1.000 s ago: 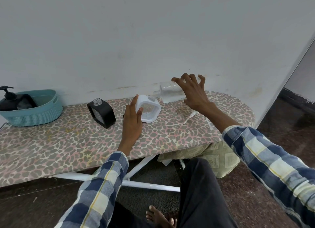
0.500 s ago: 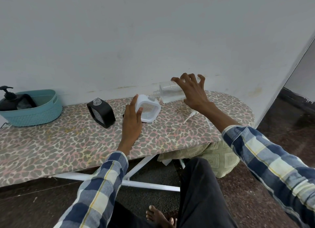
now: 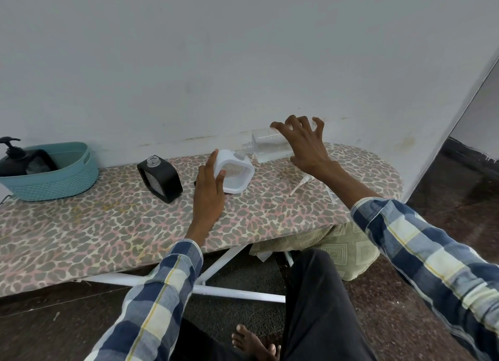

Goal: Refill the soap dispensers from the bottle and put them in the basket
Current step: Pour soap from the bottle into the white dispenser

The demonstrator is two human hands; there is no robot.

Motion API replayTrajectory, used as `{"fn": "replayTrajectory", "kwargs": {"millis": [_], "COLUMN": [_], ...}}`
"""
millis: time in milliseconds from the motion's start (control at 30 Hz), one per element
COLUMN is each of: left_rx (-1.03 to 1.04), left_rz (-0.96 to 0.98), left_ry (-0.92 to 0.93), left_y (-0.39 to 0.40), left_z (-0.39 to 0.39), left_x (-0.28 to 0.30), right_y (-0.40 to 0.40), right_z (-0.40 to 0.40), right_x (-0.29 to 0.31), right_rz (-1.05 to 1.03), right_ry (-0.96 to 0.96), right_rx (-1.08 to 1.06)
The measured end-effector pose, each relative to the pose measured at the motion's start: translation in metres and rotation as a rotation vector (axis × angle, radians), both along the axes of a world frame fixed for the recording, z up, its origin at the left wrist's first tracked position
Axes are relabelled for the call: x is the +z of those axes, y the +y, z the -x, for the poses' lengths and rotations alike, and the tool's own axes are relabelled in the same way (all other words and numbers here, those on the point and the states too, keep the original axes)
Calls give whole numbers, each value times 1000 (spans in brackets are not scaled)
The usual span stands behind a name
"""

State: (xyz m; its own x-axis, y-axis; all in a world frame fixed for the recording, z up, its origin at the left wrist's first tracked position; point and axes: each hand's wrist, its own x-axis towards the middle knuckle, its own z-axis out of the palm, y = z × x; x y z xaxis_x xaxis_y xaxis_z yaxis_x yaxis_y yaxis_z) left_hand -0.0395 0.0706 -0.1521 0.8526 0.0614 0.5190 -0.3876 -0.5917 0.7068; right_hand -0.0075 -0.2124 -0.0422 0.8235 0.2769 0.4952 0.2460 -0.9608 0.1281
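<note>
Head view: your right hand (image 3: 305, 144) claws the tipped clear bottle (image 3: 270, 148), neck just over the white dispenser (image 3: 235, 175) your left hand (image 3: 209, 187) cups. Soap could miss (narrow opening) if either fingers' hold shifts.

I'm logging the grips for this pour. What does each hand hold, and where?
The right hand grips the clear bottle round its base end. The left hand steadies the white dispenser by its left side.
</note>
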Motion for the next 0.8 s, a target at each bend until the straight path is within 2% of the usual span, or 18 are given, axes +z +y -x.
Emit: {"fn": "replayTrajectory", "kwargs": {"millis": [400,800], "left_rx": [27,33], "left_rz": [-89,-87], "left_ry": [-37,-33], "left_y": [0,0], "left_z": [-2,-1], "left_x": [-1,1], "right_y": [1,2], "right_z": [0,1], "right_x": [0,-1], "right_rz": [14,20], "right_ry": [-10,-10], "right_rx": [-15,-23]}}
